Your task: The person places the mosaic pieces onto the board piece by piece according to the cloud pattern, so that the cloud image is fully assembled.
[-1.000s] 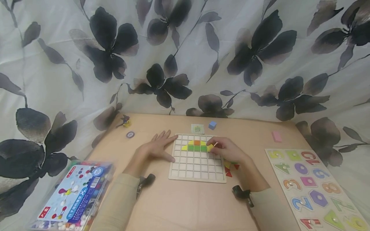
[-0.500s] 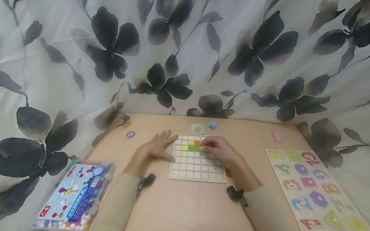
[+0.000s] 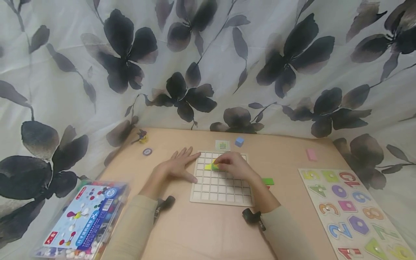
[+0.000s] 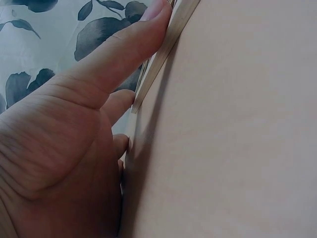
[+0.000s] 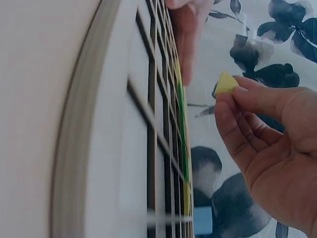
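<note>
A white grid board (image 3: 221, 197) lies on the table. My left hand (image 3: 170, 169) rests with fingers spread at its left edge; in the left wrist view the thumb (image 4: 124, 54) touches the wooden side. Above the board, my right hand (image 3: 234, 167) pinches a small yellow triangle (image 5: 226, 84) between thumb and fingers. Below it on the grid are a yellow tile (image 3: 207, 167) and a green tile (image 3: 213, 168); the right hand hides the rest of that pattern in the head view.
Right of the board lies a loose green tile (image 3: 268, 181), partly behind the right arm. A small pattern card (image 3: 222, 145) and a blue cube (image 3: 239, 141) sit beyond it. A number puzzle board (image 3: 352, 216) is at right, a plastic box (image 3: 78, 220) at left.
My right hand has moved left across the board with the yellow triangle, uncovering the loose green tile at the right. The left hand stays in place.
</note>
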`<state>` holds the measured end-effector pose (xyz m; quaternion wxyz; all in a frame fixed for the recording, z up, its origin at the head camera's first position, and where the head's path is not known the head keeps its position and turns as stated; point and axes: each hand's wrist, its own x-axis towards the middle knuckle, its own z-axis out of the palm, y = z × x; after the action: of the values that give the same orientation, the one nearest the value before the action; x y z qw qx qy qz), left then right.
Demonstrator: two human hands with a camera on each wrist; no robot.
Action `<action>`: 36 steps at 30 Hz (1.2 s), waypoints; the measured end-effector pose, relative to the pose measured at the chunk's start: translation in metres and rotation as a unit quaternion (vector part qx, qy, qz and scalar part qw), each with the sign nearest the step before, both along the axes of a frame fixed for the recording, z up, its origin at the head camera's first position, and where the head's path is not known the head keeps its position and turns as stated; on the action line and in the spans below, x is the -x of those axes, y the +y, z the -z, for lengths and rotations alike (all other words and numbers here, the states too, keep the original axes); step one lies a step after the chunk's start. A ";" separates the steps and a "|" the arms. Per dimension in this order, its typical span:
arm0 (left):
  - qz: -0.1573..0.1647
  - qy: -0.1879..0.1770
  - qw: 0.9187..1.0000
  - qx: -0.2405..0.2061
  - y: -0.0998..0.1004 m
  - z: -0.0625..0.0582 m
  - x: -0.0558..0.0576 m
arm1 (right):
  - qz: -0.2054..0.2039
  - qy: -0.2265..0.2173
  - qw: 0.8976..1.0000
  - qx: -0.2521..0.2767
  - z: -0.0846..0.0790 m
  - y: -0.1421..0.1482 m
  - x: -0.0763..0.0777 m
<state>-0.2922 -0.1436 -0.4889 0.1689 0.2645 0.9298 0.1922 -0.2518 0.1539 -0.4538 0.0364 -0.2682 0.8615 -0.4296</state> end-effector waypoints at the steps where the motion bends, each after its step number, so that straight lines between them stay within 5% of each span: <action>1: 0.003 0.001 1.000 -0.001 0.000 -0.001 -0.001 | 0.004 -0.002 1.000 -0.005 0.000 -0.003 0.000; 13: 0.011 0.005 1.000 0.004 0.001 -0.007 -0.002 | 0.037 0.001 0.996 -0.076 0.006 -0.032 -0.002; 25: 0.004 0.003 1.000 0.003 0.000 -0.008 -0.003 | 0.027 0.043 0.991 -0.120 0.015 -0.040 -0.001; 36: 0.006 0.000 1.000 0.001 0.000 -0.008 -0.004 | -0.014 0.034 0.993 -0.111 0.016 -0.039 -0.002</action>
<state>-0.2883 -0.1435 -0.4805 0.1706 0.2694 0.9285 0.1904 -0.2498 0.1146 -0.4701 0.0426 -0.2886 0.9007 -0.3219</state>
